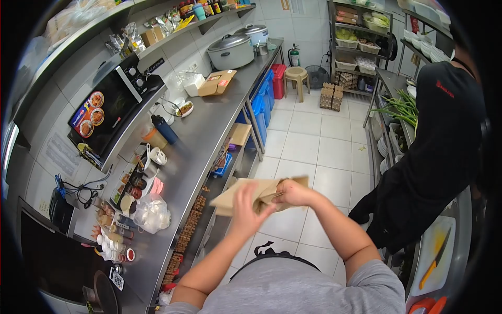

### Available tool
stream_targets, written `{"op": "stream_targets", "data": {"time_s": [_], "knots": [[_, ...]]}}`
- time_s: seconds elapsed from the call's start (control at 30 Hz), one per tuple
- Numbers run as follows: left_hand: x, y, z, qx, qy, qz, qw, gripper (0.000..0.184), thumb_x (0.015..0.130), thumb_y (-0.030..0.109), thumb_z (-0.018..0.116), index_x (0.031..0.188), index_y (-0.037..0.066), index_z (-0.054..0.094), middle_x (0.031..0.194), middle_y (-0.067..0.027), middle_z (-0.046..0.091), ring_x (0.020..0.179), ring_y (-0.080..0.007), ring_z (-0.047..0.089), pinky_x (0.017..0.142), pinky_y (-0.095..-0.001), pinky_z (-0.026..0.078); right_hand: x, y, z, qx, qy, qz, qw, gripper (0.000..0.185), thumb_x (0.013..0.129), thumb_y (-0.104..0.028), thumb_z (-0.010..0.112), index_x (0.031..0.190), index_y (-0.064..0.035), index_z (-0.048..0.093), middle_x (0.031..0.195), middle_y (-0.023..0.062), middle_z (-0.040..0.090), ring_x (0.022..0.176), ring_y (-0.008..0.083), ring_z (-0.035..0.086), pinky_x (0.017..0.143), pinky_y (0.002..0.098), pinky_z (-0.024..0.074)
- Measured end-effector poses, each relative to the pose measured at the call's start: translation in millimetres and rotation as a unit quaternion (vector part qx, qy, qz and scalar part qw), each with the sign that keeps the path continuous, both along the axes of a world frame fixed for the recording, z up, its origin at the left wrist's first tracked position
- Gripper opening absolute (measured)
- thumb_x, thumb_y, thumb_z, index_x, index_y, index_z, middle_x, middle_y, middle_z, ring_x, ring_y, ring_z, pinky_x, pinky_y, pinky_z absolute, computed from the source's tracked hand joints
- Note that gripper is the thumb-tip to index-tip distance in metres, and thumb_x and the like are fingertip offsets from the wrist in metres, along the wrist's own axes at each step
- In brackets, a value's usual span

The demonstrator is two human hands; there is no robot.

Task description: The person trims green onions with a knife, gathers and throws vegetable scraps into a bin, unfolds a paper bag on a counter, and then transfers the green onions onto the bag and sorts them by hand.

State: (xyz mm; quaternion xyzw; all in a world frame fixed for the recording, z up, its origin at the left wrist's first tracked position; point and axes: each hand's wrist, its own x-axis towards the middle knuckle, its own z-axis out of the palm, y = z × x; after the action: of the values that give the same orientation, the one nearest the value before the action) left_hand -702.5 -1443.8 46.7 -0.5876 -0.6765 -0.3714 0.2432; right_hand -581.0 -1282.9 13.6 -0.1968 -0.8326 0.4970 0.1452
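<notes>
Over the floor in front of me is a piece of folded brown paper (225,201) that looks like a paper bag, with creases and a dark fold near its middle. My right hand (293,193) is closed on its right part, the fingers pinching the fold. At the left part, my left hand (248,206) is raised in front of the paper, fingers stretched upward and thumb apart. Those fingers are slightly blurred, and whether they touch the paper I cannot tell.
A steel counter (196,131) on my left carries a plastic bag (151,213), a blue bottle (164,130) and an opened carton (217,82). To my right stands a person in black (429,131), near a cutting board (430,272) with a knife (436,259).
</notes>
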Motion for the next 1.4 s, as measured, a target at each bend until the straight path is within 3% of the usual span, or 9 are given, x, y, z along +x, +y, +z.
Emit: {"op": "stream_targets", "data": {"time_s": [0.07, 0.2, 0.47, 0.53, 0.97, 1.17, 1.27, 1.37, 1.4], "knots": [[-24.6, 3.8, -13.3, -0.099, -0.164, -0.053, 0.980, 0.036, 0.082, 0.031, 0.076, 0.102, 0.002, 0.066, 0.100, -0.0107, 0.063, 0.074, -0.0177, 0.062, 0.065, -0.0281, 0.050, 5.3, 4.8, 28.6, -0.062, -0.093, 0.139, 0.984, 0.027, 0.082, -0.009, 0.071, 0.107, -0.0009, 0.068, 0.082, 0.0055, 0.068, 0.079, 0.0174, 0.062, 0.075, 0.0306, 0.0496], [-37.6, 7.5, -6.4, -0.151, -0.413, -0.017, 0.898, 0.027, 0.087, 0.023, 0.069, 0.078, -0.002, 0.064, 0.074, -0.0141, 0.062, 0.067, -0.0250, 0.059, 0.062, -0.0338, 0.047, 7.1, 22.7, 49.1, -0.050, -0.055, 0.021, 0.997, 0.024, 0.078, -0.004, 0.072, 0.101, 0.0009, 0.067, 0.081, 0.0043, 0.067, 0.075, 0.0149, 0.061, 0.071, 0.0300, 0.0495], [-26.5, 28.4, -2.2, -0.009, -0.368, -0.053, 0.928, 0.023, 0.089, 0.022, 0.066, 0.089, -0.001, 0.064, 0.078, -0.0169, 0.066, 0.068, -0.0296, 0.063, 0.063, -0.0356, 0.048, -16.3, 7.9, 55.3, 0.007, -0.039, -0.071, 0.997, 0.020, 0.078, -0.017, 0.073, 0.089, -0.0004, 0.070, 0.077, 0.0137, 0.068, 0.072, 0.0227, 0.065, 0.069, 0.0346, 0.0515], [-30.8, 33.8, 2.3, -0.090, -0.423, -0.058, 0.900, 0.023, 0.090, 0.020, 0.068, 0.093, -0.003, 0.067, 0.083, -0.0107, 0.070, 0.073, -0.0139, 0.064, 0.068, -0.0266, 0.049, -22.7, 8.8, 50.4, 0.081, -0.037, -0.023, 0.996, 0.022, 0.080, -0.024, 0.071, 0.085, -0.0025, 0.071, 0.077, 0.0184, 0.067, 0.073, 0.0281, 0.065, 0.070, 0.0366, 0.0514], [-48.5, 52.1, 15.6, -0.122, -0.408, -0.075, 0.902, 0.018, 0.089, 0.016, 0.069, 0.088, -0.002, 0.071, 0.076, -0.0056, 0.070, 0.068, -0.0072, 0.059, 0.062, -0.0244, 0.047, -40.8, -9.7, 57.1, 0.161, -0.045, -0.074, 0.983, 0.028, 0.085, -0.026, 0.064, 0.072, -0.0012, 0.065, 0.068, 0.0186, 0.063, 0.065, 0.0335, 0.062, 0.063, 0.0429, 0.0501], [-73.2, 63.4, 4.7, -0.115, -0.565, -0.085, 0.813, 0.016, 0.089, 0.014, 0.069, 0.084, -0.001, 0.070, 0.074, -0.0024, 0.068, 0.066, -0.0067, 0.059, 0.060, -0.0231, 0.046, -49.0, -5.1, 40.6, 0.346, 0.090, -0.042, 0.933, 0.020, 0.081, -0.020, 0.067, 0.074, -0.0022, 0.063, 0.074, 0.0158, 0.066, 0.073, 0.0351, 0.063, 0.067, 0.0441, 0.0504], [-87.2, 67.7, 2.1, -0.094, -0.647, -0.098, 0.750, 0.015, 0.089, 0.014, 0.069, 0.087, -0.001, 0.069, 0.076, -0.0029, 0.068, 0.067, -0.0078, 0.060, 0.059, -0.0233, 0.047, -57.8, 0.7, 49.2, 0.289, 0.115, -0.049, 0.949, 0.018, 0.079, -0.018, 0.072, 0.079, -0.0019, 0.064, 0.075, 0.0116, 0.067, 0.073, 0.0296, 0.065, 0.067, 0.0404, 0.0507], [-98.8, 76.7, -5.2, -0.037, -0.660, -0.108, 0.743, 0.019, 0.089, 0.016, 0.069, 0.089, -0.003, 0.069, 0.078, -0.0047, 0.069, 0.067, -0.0075, 0.058, 0.060, -0.0249, 0.047, -63.2, 23.1, 73.4, -0.109, -0.095, -0.026, 0.989, 0.026, 0.073, -0.013, 0.081, 0.094, -0.0027, 0.068, 0.074, 0.0017, 0.065, 0.074, 0.0129, 0.061, 0.069, 0.0291, 0.0496], [-101.4, 79.2, -12.1, -0.051, -0.657, -0.139, 0.739, 0.017, 0.089, 0.015, 0.068, 0.090, -0.002, 0.069, 0.077, -0.0042, 0.068, 0.067, -0.0071, 0.058, 0.060, -0.0247, 0.047, -68.7, 31.5, 69.4, -0.109, -0.098, -0.027, 0.989, 0.026, 0.073, -0.013, 0.081, 0.094, -0.0027, 0.068, 0.074, 0.0017, 0.065, 0.074, 0.0129, 0.061, 0.069, 0.0291, 0.0496]]}}
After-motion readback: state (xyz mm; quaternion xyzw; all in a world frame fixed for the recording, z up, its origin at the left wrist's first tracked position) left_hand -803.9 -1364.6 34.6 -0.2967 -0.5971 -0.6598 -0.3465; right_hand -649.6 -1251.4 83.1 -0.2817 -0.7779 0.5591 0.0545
